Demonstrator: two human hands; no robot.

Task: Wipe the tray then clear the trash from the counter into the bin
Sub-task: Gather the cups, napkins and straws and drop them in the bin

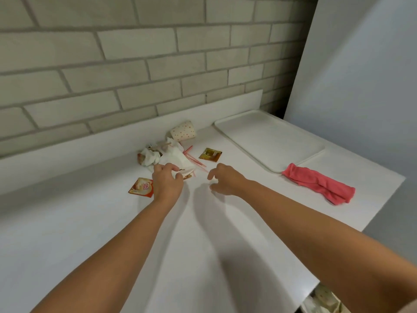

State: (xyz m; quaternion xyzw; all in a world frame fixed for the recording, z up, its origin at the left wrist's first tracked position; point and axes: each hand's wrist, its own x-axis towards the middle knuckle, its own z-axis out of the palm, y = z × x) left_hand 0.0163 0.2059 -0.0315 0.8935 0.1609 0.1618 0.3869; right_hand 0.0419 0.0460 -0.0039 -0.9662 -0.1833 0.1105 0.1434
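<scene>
**Tray at the far right, left hand on the trash heap**

Tray (270, 141) – white, flat, with rounded corners – lies on the white counter (90, 222) at its far right end, close to where the brick wall (135, 64) meets a pale grey panel (361, 75). A pink cloth (320, 186) lies bunched on the counter just beside the tray's near corner, running toward the counter's right edge.

The trash sits well to the left of the tray, near the wall. A dotted paper cup (183, 131) lies on its side at the back. In front of it are a crumpled tissue (150, 158) and a flatter white napkin (178, 158), touching each other. Thin pink sticks (195, 161) poke out from the napkin's right side. A brown sachet (210, 154) lies flat and apart from the heap, between it and the tray. A red sachet (141, 187) lies at the near left, and its right edge is covered by the left wrist.

The left hand (167, 181) is at the near edge of the napkin with its fingers curled, and thumb and forefinger pinch the napkin there. A small brown item shows at the fingertips, too small to identify. The right hand (223, 179) hovers over bare counter just right of the heap – palm down, fingers loosely curled, holding nothing – with its shadow on the surface beneath. Both forearms reach in from the lower edge of the view.
</scene>
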